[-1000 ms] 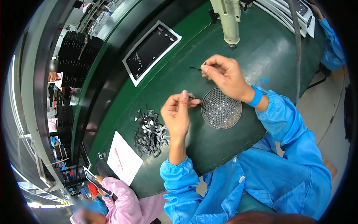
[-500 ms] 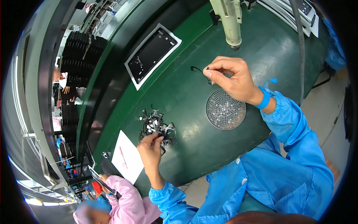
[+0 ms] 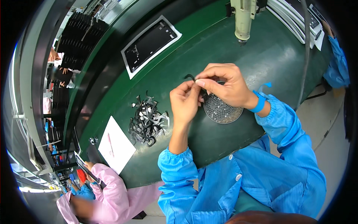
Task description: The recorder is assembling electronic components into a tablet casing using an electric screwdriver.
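Note:
My right hand [image 3: 227, 84] is pinched shut on a thin black curved strip [image 3: 189, 76], whose bent end sticks out beyond the fingertips. My left hand [image 3: 183, 104] meets it there, thumb and finger closed on the same strip; part of the strip is hidden by the fingers. Below my right hand lies a round plate full of small holes [image 3: 225, 112], with tiny shiny pieces in it; the hands cover its upper left edge. To the left, a loose pile of black and grey curved strips [image 3: 147, 121] rests on the green table [image 3: 194, 142].
A pale green machine head [image 3: 243, 22] hangs over the far side. A black panel in a white frame [image 3: 151, 46] lies far left. White paper [image 3: 123, 151] with a pen [image 3: 110, 143] is nearer, beside a person in pink [image 3: 112, 186]. White stacked trays [image 3: 287, 24] stand far right near a cable [image 3: 306, 48].
My left hand has left the pile and come up to the right, meeting my right hand at the strip. My right hand has moved slightly nearer. The whole view has shifted a little.

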A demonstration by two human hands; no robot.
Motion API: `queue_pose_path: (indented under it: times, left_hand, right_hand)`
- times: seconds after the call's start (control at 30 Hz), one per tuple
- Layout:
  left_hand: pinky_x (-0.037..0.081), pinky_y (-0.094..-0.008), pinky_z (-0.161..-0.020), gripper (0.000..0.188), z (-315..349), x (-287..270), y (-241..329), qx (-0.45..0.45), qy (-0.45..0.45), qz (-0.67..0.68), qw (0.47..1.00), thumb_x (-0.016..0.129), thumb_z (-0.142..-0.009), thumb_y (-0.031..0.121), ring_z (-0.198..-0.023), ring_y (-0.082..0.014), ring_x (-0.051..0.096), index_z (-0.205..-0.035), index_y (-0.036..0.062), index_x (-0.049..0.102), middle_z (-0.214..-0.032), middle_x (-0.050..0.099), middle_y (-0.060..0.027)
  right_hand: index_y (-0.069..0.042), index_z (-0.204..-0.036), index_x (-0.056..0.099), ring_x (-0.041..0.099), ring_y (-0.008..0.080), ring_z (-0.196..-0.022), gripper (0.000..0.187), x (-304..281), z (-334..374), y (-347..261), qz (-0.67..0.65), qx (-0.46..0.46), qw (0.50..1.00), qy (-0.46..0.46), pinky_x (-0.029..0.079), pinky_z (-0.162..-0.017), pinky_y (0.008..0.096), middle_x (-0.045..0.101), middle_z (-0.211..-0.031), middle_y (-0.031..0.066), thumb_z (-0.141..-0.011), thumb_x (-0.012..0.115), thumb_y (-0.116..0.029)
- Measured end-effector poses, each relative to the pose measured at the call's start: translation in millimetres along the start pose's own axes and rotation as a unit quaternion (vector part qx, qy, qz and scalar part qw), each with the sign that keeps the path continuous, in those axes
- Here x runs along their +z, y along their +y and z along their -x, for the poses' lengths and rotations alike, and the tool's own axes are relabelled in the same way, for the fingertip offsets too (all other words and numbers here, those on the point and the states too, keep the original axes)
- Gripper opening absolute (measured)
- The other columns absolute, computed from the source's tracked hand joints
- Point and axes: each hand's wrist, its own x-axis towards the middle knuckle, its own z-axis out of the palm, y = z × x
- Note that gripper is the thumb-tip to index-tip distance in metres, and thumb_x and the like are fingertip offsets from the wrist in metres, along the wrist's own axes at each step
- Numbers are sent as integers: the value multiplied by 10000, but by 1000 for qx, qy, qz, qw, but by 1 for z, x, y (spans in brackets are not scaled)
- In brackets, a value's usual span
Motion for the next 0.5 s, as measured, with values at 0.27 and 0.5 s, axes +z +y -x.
queue_pose_path:
  times: [0.27, 0.5]
  left_hand:
    - [318, -194, -429, 234, -4, 9, 17, -72, 23, 155, 985, 624, -861, 214, -504, -51, 428, -886, -17, 656, -594, 511, 10]
    - [410, -215, -500, 263, -27, 4, 21, -34, -67, 55, 996, 635, -849, 222, -589, -95, 520, -941, -25, 637, -732, 610, -44]
  right_hand:
    - [57, -916, 613, 552, 54, -681, 178, -23, 0, 16, -15, 173, 980, -99, 451, -562, 193, 608, -828, 49, -817, 655, -85]
    - [40, -816, 640, 577, 80, -584, 108, -44, -5, 25, -47, 193, 979, -43, 463, -506, 207, 617, -662, 47, -790, 646, -64]
